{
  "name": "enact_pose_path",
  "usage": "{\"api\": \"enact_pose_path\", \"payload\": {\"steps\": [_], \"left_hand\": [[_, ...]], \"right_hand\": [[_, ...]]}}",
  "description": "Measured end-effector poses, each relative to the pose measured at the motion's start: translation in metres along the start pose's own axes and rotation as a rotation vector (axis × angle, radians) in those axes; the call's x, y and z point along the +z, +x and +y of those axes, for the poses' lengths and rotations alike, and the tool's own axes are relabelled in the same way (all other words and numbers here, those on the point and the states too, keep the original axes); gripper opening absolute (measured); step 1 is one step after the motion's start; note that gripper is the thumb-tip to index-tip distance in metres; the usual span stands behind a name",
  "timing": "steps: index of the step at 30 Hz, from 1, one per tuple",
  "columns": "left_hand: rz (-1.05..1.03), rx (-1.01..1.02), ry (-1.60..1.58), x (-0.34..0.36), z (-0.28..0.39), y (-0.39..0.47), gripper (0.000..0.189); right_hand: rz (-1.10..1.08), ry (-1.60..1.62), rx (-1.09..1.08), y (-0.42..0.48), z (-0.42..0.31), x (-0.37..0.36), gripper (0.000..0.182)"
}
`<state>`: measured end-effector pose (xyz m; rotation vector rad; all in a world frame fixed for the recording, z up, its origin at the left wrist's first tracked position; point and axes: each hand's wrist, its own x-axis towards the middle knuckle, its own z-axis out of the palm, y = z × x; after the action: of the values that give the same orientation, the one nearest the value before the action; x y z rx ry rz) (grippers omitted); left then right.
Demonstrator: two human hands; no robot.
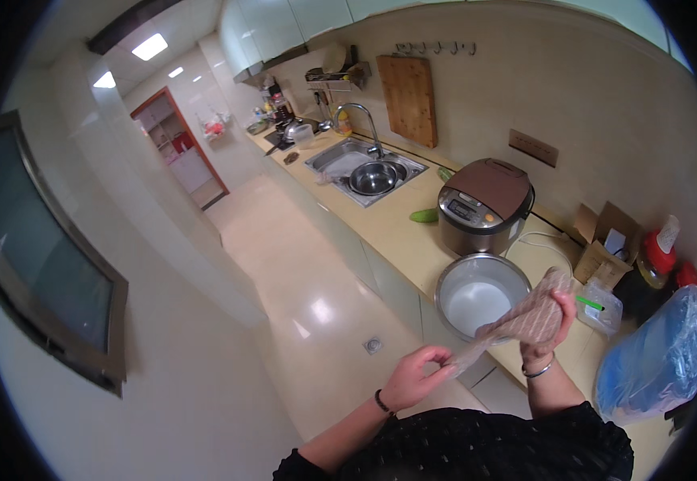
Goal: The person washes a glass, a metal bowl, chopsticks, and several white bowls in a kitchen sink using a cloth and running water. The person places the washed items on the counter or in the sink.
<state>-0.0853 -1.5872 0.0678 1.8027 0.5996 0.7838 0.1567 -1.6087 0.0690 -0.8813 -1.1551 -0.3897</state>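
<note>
A brown striped cloth [535, 315] is stretched between my two hands. My left hand [417, 376] pinches one end of it between thumb and fingers, out past the counter's front edge. The other end is bunched in my right hand [559, 321], which is raised over the counter. Just beyond the cloth stands a round metal inner pot [454, 294] with whitish contents or a pale bottom; which of these cannot be told. The cloth covers part of the pot's near right rim. Behind the pot is a rice cooker [487, 192] with a brown lid, shut.
Green vegetables [424, 215] lie beside the cooker. Further left is a sink [330, 157] holding a metal bowl [372, 178]. To the right are an opened cardboard box [604, 261], a clear plastic container [604, 309], red-capped jars [660, 255] and a large blue water bottle [655, 361].
</note>
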Motion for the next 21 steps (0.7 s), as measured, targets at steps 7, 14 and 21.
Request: {"api": "enact_pose_path", "payload": {"steps": [7, 14, 21], "left_hand": [[-0.105, 0.029, -0.113, -0.120, -0.041, 0.075, 0.023], [-0.155, -0.204, -0.133, -0.264, -0.130, 0.103, 0.019], [-0.128, -0.327, -0.049, -0.365, -0.219, 0.148, 0.021]], "right_hand": [[-0.022, -0.325, -0.101, 0.096, 0.069, 0.113, 0.037], [-0.357, -0.870, 0.578, 0.157, 0.244, 0.175, 0.045], [-0.627, -1.279, 0.190, 0.073, 0.280, 0.285, 0.041]]}}
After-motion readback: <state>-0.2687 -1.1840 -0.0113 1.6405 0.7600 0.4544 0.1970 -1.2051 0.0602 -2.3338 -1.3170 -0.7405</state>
